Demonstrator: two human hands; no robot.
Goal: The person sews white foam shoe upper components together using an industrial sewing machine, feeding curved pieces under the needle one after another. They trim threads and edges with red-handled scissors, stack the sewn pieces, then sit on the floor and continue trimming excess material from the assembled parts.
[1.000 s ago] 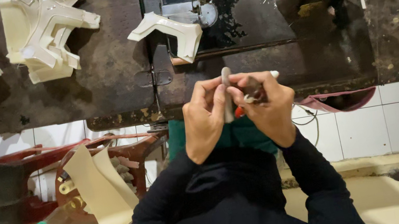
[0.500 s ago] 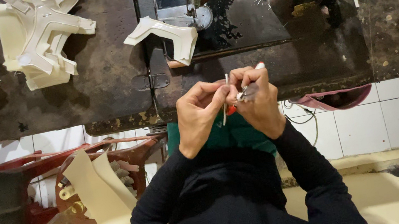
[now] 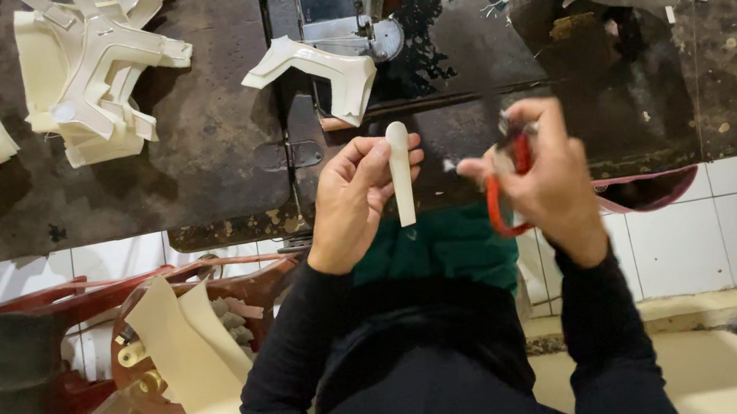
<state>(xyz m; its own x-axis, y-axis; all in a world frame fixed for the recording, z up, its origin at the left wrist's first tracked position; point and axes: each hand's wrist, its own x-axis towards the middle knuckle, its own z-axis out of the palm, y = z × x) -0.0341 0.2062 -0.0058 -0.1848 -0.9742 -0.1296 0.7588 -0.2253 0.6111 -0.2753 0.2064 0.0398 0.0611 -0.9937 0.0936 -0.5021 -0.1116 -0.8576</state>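
Head view: left hand (image 3: 358, 201) pinching white strip (image 3: 401, 172), right hand (image 3: 541, 178) gripping red snips (image 3: 507, 180); blurred, could nick fingers.

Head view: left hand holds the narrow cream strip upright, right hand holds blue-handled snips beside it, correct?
Not quite. In the head view the left hand does hold the narrow cream strip upright, but the snips in the right hand have red handles, not blue.

A sewing workshop: sewing machine (image 3: 418, 22), stacked cut pieces (image 3: 95, 68), worn table (image 3: 212, 153).
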